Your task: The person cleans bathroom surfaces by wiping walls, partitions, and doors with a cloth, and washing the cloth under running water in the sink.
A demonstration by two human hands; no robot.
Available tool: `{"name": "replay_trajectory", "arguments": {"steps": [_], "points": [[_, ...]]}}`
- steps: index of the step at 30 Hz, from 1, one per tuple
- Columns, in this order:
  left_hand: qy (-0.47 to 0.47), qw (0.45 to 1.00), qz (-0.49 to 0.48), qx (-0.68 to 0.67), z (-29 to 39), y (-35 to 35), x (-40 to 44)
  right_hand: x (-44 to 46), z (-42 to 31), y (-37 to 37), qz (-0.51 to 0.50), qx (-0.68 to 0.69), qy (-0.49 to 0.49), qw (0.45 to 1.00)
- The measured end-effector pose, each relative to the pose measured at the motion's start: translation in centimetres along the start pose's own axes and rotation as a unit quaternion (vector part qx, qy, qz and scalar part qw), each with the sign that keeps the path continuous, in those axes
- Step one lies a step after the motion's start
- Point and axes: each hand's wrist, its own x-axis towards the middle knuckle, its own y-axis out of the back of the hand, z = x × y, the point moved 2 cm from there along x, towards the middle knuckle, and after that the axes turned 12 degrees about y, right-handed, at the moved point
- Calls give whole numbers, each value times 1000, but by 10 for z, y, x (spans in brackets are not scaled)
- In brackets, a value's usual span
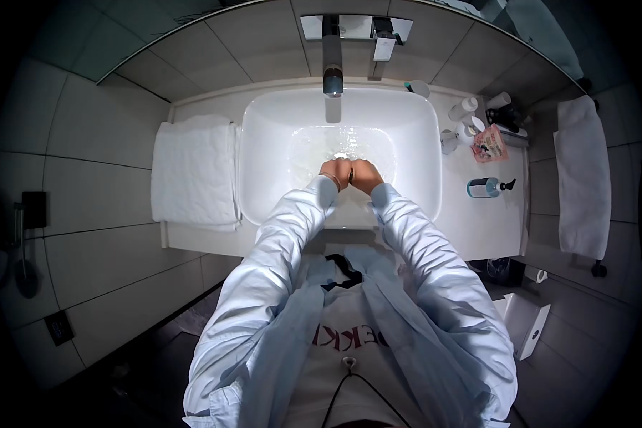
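Observation:
My left hand (336,172) and my right hand (366,175) are pressed together, fingers curled, over the front half of the white sink (253,153). A thin band circles my left wrist. Whatever the two hands hold, if anything, is hidden by the fingers; a small dark spot shows between them. Just beyond the knuckles, a bright white patch (341,155) could be foam or water. Shallow rippling water (307,148) covers the basin floor. The faucet (332,82) hangs over the back of the sink, beyond both hands.
Folded white towels (195,173) lie left of the sink. On the right counter stand a blue pump bottle (483,187), a pink pouch (490,145) and several small bottles and cups. A white towel (582,178) hangs at the right wall. A mirror edge runs along the back.

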Motion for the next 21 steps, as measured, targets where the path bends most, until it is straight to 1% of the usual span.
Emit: {"name": "replay_trajectory", "arguments": {"steps": [1, 2, 3, 5, 6, 7, 8, 9, 11, 12, 13, 15, 16, 17, 18, 19, 20, 21], "points": [[-24, 999, -14, 43, -3, 4, -3, 1, -2, -5, -21, 0, -3, 1000], [-43, 997, 7, 66, -8, -1, -2, 1, -4, -10, -43, 2, -7, 999], [-40, 997, 3, 66, -13, -2, -4, -2, -3, -20, -46, 5, -8, 999], [-117, 984, 2, 131, -19, -3, -10, -9, -1, -37, 37, 77, -18, 996], [-114, 985, 1, 132, -21, -2, -12, -10, -10, -32, 35, 79, -16, 996], [-138, 975, 10, 172, -22, 0, -15, -12, -24, -22, -12, 168, -101, 981], [-161, 964, 17, 210, -22, 0, -20, -16, -32, -19, -61, 253, -186, 947], [-158, 965, 14, 208, -24, 3, -22, -15, -26, -26, -65, 255, -187, 946], [-225, 957, 68, 172, -24, 10, -24, -15, -8, -41, -87, 309, -212, 923], [-253, 949, 85, 166, -24, 15, -24, -17, -7, -43, -76, 345, -219, 910], [-251, 951, 83, 163, -23, 19, -25, -18, -6, -45, -80, 344, -221, 909], [-276, 948, 60, 149, -20, 26, -24, -18, -4, -47, -84, 381, -241, 889], [-302, 937, 91, 151, -22, 26, -24, -20, -15, -40, -84, 381, -242, 889], [-302, 937, 90, 151, -25, 24, -23, -23, -27, -33, -63, 418, -237, 875], [-331, 927, 101, 146, -25, 27, -26, -26, -39, -28, -40, 455, -233, 859], [-361, 915, 113, 142, -24, 29, -29, -27, -43, -28, -40, 455, -235, 858], [-362, 915, 111, 139, -24, 29, -31, -29, -46, -31, -51, 491, -251, 833], [-376, 904, 122, 166, -23, 31, -34, -31, -50, -32, -63, 526, -265, 806]]}}
